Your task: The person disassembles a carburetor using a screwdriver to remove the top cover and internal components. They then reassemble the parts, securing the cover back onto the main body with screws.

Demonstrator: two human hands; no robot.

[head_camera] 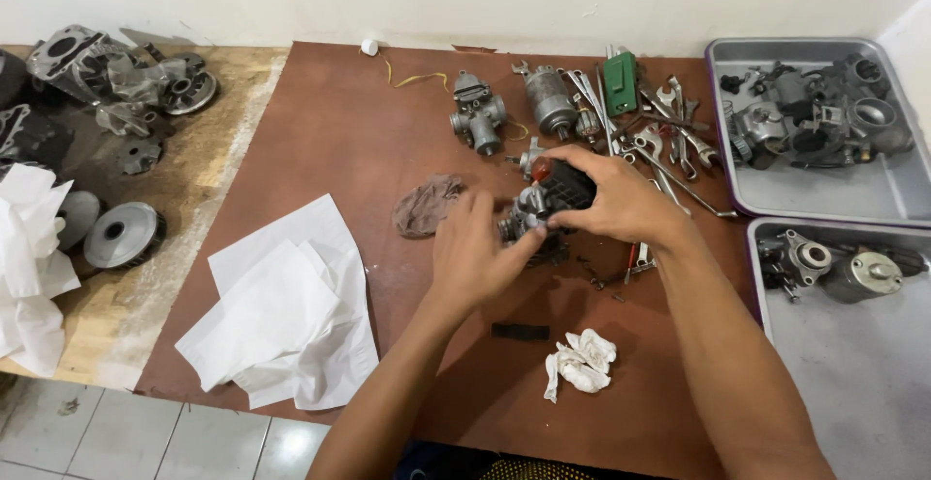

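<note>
Both my hands meet over the middle of a brown table [339, 141]. My right hand [611, 199] wraps from above around a small metal carburetor-like part [548, 199] with a black block and a red spot on top. My left hand [475, 252] closes on its lower left end, fingers against the metal body. The part is lifted slightly above the table, and much of it is hidden by my fingers.
A second carburetor [478, 116], a small motor [550, 100], wrenches [669, 150] and a green box [621, 82] lie behind. Brown rag [427, 206], white paper sheets [281, 310], crumpled tissue [579, 361], black strip [520, 331]. Two grey trays [824, 189] of parts at right; engine parts [116, 78] at left.
</note>
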